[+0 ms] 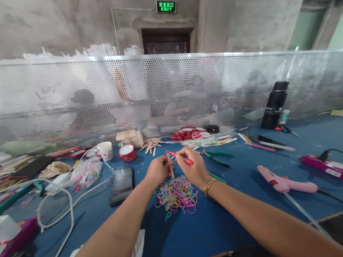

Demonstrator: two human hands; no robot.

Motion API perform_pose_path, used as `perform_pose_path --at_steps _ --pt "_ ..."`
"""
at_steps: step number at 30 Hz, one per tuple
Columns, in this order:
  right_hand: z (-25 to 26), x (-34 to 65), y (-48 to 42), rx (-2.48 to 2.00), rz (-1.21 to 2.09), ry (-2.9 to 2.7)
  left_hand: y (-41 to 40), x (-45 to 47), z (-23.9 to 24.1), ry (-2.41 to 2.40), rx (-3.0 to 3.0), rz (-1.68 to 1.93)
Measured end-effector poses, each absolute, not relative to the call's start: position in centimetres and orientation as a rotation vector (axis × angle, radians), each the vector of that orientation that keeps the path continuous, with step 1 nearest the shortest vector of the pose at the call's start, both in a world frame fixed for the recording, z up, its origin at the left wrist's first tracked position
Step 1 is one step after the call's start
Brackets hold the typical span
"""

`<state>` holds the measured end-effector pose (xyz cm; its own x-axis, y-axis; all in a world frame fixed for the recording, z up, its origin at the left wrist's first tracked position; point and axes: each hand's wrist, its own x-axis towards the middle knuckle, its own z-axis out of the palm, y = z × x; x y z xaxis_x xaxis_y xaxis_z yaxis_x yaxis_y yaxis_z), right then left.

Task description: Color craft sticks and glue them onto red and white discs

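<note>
My left hand is closed on a flat wooden craft stick, held upright. In my right hand is a red pen, its tip end close to the top of the stick; whether the two touch I cannot tell. Below both hands lies a pile of colourful small loops on the blue table. Just right of my right hand rest pliers with green handles. A dark phone lies to the left of my left hand.
Wooden sticks, red-rimmed discs and a paper cup stand toward the back. A pink glue gun, a purple power strip and a black bottle are right. White cables cross the left. A perforated metal screen borders the table.
</note>
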<state>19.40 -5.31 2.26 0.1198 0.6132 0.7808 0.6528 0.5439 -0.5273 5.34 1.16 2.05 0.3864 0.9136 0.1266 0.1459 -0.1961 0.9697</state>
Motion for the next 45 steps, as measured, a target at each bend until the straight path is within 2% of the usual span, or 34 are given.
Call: perform_pose_path --at_steps 45 --pt "1.90 19.36 -5.14 -1.112 -0.042 -1.520 1.05 5.08 1.69 1.040 1.761 0.900"
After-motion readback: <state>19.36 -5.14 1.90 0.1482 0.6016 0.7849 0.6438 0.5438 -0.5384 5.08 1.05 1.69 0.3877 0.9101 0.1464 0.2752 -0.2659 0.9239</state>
